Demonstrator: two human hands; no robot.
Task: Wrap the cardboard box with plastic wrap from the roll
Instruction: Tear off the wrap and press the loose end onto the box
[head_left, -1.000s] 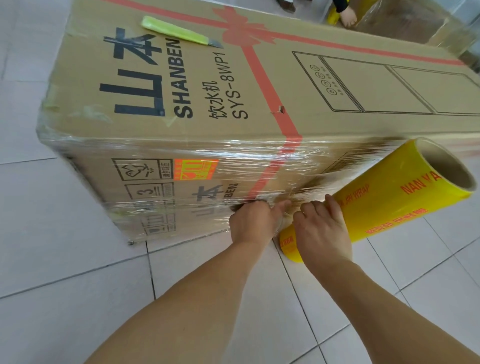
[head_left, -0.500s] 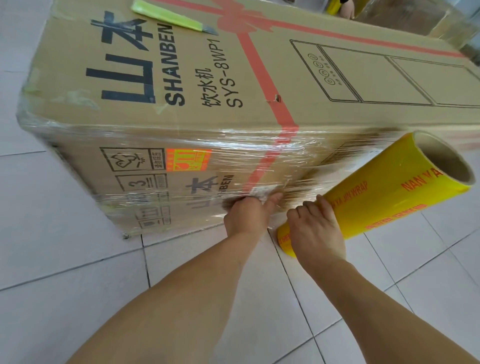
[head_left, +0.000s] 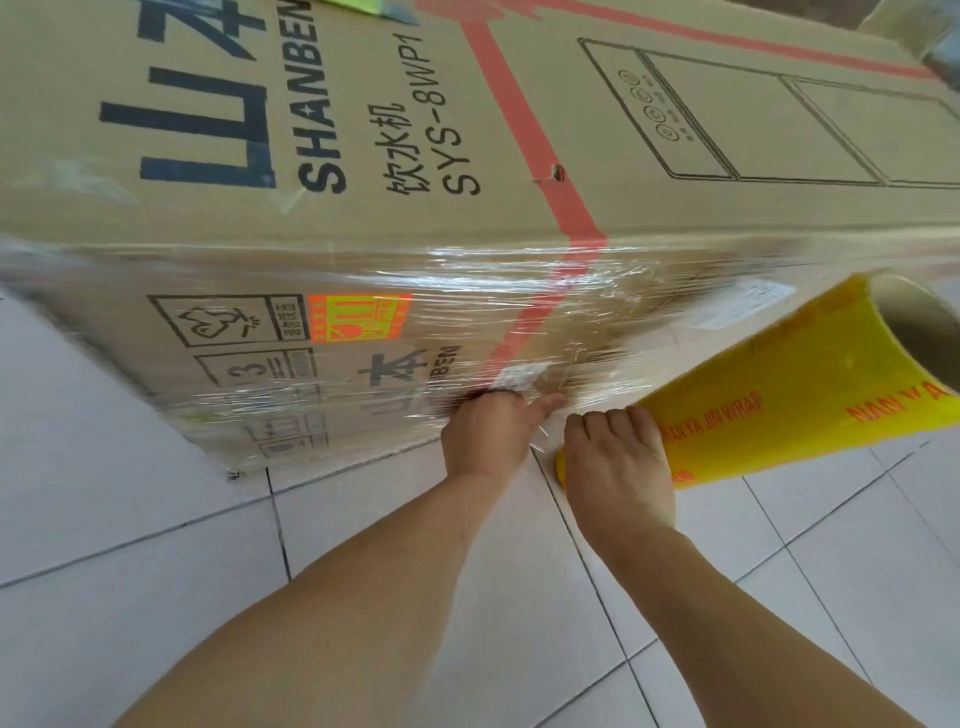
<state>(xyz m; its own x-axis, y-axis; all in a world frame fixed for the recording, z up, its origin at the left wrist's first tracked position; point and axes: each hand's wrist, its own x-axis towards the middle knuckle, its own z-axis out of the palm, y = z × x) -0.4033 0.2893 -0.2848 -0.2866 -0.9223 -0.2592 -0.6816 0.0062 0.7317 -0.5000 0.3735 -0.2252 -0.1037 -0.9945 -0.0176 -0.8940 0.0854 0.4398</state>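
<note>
A long cardboard box (head_left: 519, 130) printed SHANBEN lies on its side on the floor. Clear plastic wrap (head_left: 415, 291) covers its near side face. My left hand (head_left: 491, 434) presses a fist against the lower part of that face, pinching the film. My right hand (head_left: 618, 462) grips the near end of the yellow roll of wrap (head_left: 800, 389), which slants up to the right with its hollow core visible. A short stretch of film runs from the roll to the box between my hands.
White floor tiles (head_left: 156, 597) surround the box. A yellow-green utility knife (head_left: 374, 6) lies on the box's top face, mostly cut off by the upper edge. Another wrapped item (head_left: 930, 26) shows at the top right corner.
The view has closed in on the box and dropped lower. Both hands stay at the same spot on the side face, and the roll has tilted slightly.
</note>
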